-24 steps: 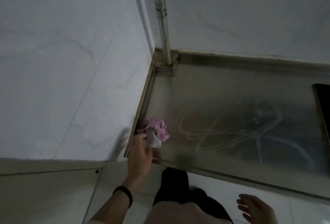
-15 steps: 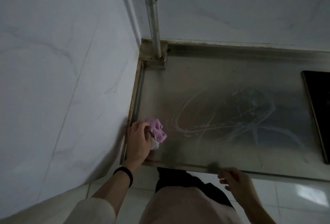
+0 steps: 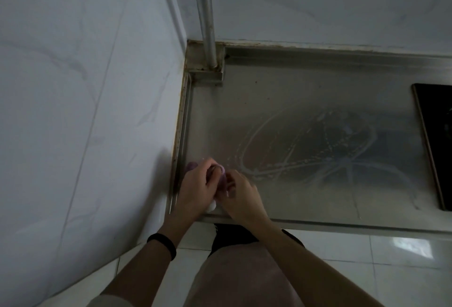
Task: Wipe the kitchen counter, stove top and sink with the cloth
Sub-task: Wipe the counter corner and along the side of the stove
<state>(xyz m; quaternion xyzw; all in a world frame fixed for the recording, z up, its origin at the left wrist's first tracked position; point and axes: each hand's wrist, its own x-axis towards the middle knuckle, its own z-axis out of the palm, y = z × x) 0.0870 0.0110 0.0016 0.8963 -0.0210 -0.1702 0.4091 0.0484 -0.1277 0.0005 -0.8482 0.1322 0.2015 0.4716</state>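
Observation:
A pink and white cloth (image 3: 222, 177) lies bunched at the front left corner of the steel counter (image 3: 305, 101). My left hand (image 3: 198, 189) grips it from the left, fingers curled over it. My right hand (image 3: 241, 196) has come in from the right and pinches the same cloth; most of the cloth is hidden between the two hands. Wet swirl marks (image 3: 310, 150) cover the middle of the counter. The black stove top (image 3: 437, 140) shows at the right edge. The sink is out of view.
A white tiled wall (image 3: 85, 111) bounds the counter on the left, another runs along the back. A metal pipe (image 3: 206, 18) rises from a bracket in the back left corner. Glossy floor tiles (image 3: 379, 257) lie below the counter's front edge.
My right hand has risen from below the counter edge and joined my left hand on the cloth. The cloth stays at the front left corner. The camera has tilted down.

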